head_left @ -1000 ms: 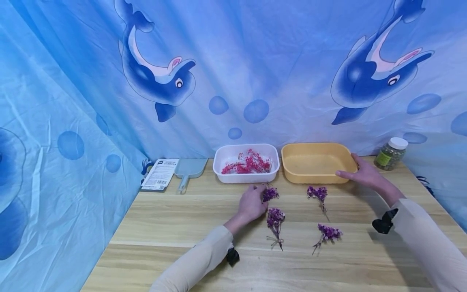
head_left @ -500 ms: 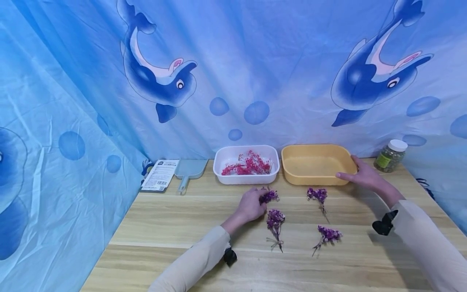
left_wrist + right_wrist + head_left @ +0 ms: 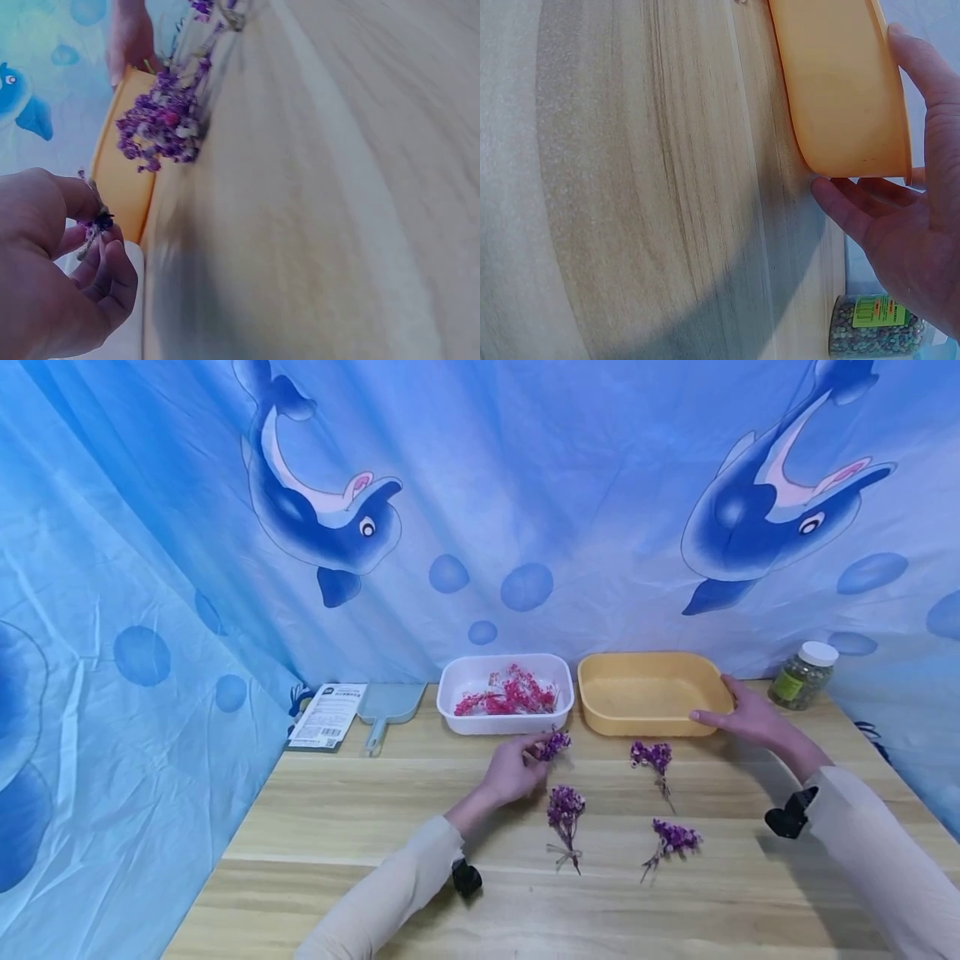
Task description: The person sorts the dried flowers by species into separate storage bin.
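My left hand pinches a small bunch of purple dried flowers between thumb and fingers, just in front of the white plastic bin. In the left wrist view, the bunch's tied stems show at the fingertips. Pink-red dried flowers lie inside the white bin. My right hand holds the right end of the yellow bin, thumb at the front wall and fingers around the end. Nothing lies in the yellow bin. More purple bunches rest on the table: one below my left hand, two farther right.
A jar with a white lid stands right of the yellow bin. At the back left lie a pale blue dustpan and a printed packet. A blue dolphin curtain hangs behind the wooden table.
My left hand has taken the purple bunch up in its fingertips and drawn slightly back to the left, the flowers now tilted up near the white bin. The right hand stays put.
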`<state>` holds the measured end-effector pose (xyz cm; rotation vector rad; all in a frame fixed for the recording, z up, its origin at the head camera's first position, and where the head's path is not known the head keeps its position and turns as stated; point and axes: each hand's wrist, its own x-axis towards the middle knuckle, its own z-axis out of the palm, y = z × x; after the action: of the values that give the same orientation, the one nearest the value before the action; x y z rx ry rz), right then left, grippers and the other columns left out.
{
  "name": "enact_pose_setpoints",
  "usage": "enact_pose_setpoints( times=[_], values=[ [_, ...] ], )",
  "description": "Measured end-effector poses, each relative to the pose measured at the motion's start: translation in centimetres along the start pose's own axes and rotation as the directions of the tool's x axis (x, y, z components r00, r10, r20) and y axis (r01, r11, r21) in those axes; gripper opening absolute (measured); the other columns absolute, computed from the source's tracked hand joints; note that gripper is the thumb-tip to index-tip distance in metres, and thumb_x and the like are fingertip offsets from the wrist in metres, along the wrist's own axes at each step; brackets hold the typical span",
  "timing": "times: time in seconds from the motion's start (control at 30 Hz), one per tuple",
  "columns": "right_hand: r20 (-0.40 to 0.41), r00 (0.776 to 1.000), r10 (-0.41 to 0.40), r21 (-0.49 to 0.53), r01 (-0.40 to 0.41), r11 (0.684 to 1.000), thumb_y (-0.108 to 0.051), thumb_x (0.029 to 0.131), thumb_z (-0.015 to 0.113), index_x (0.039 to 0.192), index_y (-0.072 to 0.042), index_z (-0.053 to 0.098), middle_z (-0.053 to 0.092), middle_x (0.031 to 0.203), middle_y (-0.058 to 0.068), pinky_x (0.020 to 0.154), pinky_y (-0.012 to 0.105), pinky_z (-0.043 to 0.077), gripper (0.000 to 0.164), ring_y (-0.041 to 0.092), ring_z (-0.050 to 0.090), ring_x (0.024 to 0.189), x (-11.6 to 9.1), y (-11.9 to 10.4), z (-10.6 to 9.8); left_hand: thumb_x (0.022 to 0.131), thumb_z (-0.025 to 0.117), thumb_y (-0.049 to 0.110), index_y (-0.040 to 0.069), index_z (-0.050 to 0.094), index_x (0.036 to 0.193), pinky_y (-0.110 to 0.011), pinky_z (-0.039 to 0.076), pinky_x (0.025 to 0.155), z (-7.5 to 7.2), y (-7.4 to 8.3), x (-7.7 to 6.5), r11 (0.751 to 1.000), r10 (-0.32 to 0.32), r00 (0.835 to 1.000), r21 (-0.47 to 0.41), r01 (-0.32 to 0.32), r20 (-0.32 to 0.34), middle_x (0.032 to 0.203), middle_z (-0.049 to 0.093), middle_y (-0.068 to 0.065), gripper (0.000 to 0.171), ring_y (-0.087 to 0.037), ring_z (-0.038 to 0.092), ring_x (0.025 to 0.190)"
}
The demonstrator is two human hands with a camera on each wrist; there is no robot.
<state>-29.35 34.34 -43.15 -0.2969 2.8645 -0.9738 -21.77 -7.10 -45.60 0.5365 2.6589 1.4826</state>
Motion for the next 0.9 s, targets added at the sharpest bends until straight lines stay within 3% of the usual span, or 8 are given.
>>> enact_pose_setpoints(
  times=[0.17,0.4,0.7,0.9],
  values=[
    [-0.025,1.000,-0.010,0.003,0.011,1.000,-0.051,0.092,0.067,0.151,0.015,-0.003,0.016,0.144,0.051,0.105,0.073,0.024,0.113,0.067,0.026,0.128,0.1,-0.1,-0.4,0.086,0.067,-0.009,0.008,0.055,0.143,-0.031,0.058,0.051,-0.2,1.1,0.7,0.994,-0.005,1.000,-0.109,0.003,-0.011,0.101,0.064,-0.007,0.061,-0.017,0.062,0.061],
    [-0.022,1.000,-0.006,0.017,0.007,1.000,-0.050,0.092,0.068,0.152,0.014,-0.003,0.015,0.146,0.050,0.105,0.073,0.024,0.113,0.066,0.025,0.129,-0.1,-0.1,-0.4,0.085,0.069,-0.007,0.005,0.056,0.142,-0.023,0.057,0.069,-0.2,2.9,1.9,0.994,0.037,0.999,-0.101,-0.040,-0.032,0.100,0.066,-0.007,0.060,-0.013,0.064,0.075],
    [-0.013,1.000,0.000,0.025,0.000,1.000,-0.051,0.091,0.068,0.153,0.012,-0.004,0.014,0.147,0.049,0.106,0.073,0.024,0.114,0.066,0.025,0.130,-0.1,-0.1,-0.1,0.086,0.069,-0.007,0.000,0.048,0.146,-0.023,0.058,0.066,0.2,4.2,3.9,0.986,0.104,0.995,-0.130,-0.103,-0.004,0.098,0.065,-0.008,0.064,-0.012,0.063,0.071],
    [-0.011,1.000,0.002,0.023,-0.002,1.000,-0.052,0.091,0.068,0.153,0.012,-0.004,0.014,0.147,0.049,0.107,0.072,0.023,0.115,0.065,0.024,0.131,0.0,-0.1,0.1,0.086,0.072,-0.004,0.007,0.046,0.150,-0.023,0.056,0.064,0.4,5.0,5.1,0.989,0.113,0.993,-0.096,-0.110,0.025,0.096,0.063,-0.005,0.070,-0.014,0.061,0.072]
  ],
)
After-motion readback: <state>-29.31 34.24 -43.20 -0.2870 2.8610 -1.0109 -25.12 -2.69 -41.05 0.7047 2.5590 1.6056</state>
